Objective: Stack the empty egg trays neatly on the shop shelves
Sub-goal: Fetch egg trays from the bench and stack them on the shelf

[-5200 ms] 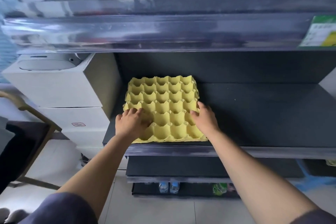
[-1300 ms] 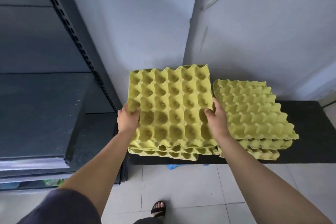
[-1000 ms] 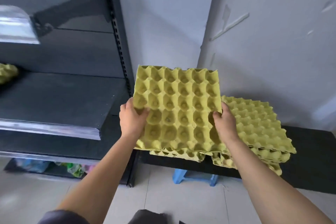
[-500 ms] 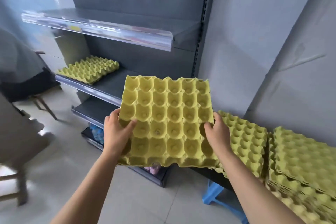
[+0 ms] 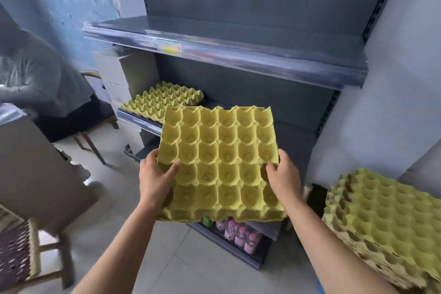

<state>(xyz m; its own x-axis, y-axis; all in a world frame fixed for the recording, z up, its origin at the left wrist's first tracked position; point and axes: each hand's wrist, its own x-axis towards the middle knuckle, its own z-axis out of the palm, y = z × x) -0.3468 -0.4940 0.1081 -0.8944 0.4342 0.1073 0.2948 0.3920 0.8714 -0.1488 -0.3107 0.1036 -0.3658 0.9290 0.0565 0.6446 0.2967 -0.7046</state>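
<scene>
Pale floor tiles (image 5: 191, 258) below me, dark shop shelving (image 5: 250, 2) dead ahead. Far left of the frame sits a woven-seat chair (image 5: 16, 255). Moving right, one yellow tray (image 5: 164, 98) already lies flat at the left end of the middle shelf (image 5: 139, 119).

Now my left hand (image 5: 155, 176): thumb hooked over the top into a cup, the other fingers hidden beneath, gripping the left edge of the egg tray (image 5: 219, 162). That tray is in the air at centre frame, cups up, tilted towards me. It's in front of the shelves and touching nothing else. My right hand (image 5: 284, 176) mirrors the hold on the right edge, thumb on top.

This looks like moulded pulp to me: light, fairly stiff across the ribs, easy to crush or tear at the rim. So mid-edge holds on both sides seem right, and no squeezing.

Lower right of the frame, the stack (image 5: 386, 222) of trays waits. Next, I reckon, I line this one over the shelved tray so the cups nest.
</scene>
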